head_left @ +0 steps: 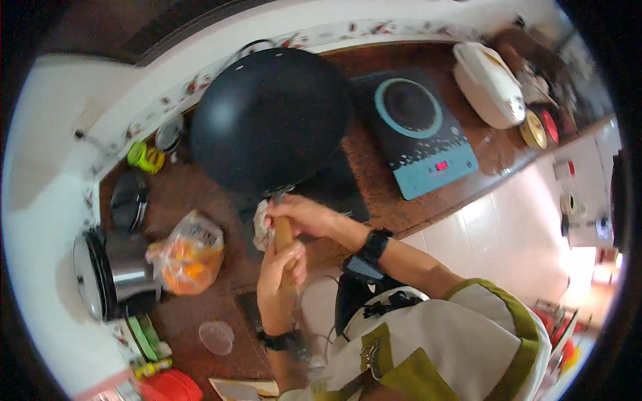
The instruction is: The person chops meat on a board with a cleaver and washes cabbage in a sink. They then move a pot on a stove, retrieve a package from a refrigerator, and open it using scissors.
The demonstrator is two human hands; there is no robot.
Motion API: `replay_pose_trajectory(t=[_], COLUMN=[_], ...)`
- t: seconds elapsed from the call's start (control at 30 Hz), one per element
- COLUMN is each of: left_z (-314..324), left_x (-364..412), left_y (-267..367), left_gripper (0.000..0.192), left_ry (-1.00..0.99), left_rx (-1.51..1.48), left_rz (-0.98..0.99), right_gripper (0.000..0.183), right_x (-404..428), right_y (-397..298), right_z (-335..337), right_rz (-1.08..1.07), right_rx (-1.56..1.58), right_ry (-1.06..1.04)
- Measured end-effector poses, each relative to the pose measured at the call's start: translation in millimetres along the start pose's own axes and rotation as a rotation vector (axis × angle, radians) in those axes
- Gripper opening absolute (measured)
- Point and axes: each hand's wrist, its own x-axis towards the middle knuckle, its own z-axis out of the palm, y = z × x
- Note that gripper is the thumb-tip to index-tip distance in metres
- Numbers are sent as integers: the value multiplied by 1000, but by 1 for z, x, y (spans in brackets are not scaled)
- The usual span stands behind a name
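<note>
A large black wok [271, 115] with a loop handle at its far rim fills the upper middle of the view. Its long wooden handle [284, 231] points toward me. My left hand [282, 268] is closed around the handle's near end. Closer to the pan, my right hand [301, 215] grips the same handle where it joins the metal. A pale speckled cloth [261, 225] bunches beside the handle at my right fingers; I cannot tell how firmly it is held. Beneath the wok, a black cooktop [346, 188] is partly hidden.
Right of the wok lies a blue-and-black induction cooker [434, 175] with a lit red display. Beyond it stands a white appliance [486, 85]. On the left are a plastic bag of orange items [190, 258], a steel cooker [128, 275], a black lid [129, 200] and a translucent lid [216, 337].
</note>
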Motion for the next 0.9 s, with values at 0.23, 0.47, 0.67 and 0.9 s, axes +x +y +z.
replay_pose_trajectory(t=[0.23, 0.47, 0.67, 0.9], left_z=[25, 60, 93, 134], left_x=[-4, 1, 35, 98], left_y=[-3, -20, -25, -36], left_gripper=[23, 32, 33, 30], left_ry=[114, 69, -59, -279], left_rx=[44, 124, 204, 230], left_rz=[-14, -70, -164, -278], right_gripper=[23, 21, 26, 26], right_x=[-37, -82, -122, -158], right_y=[-22, -23, -50, -75], right_z=[14, -20, -55, -108], right_rz=[-114, -55, -156, -194], right_rx=[45, 40, -53, 23], right_ry=[-34, 67, 224, 427])
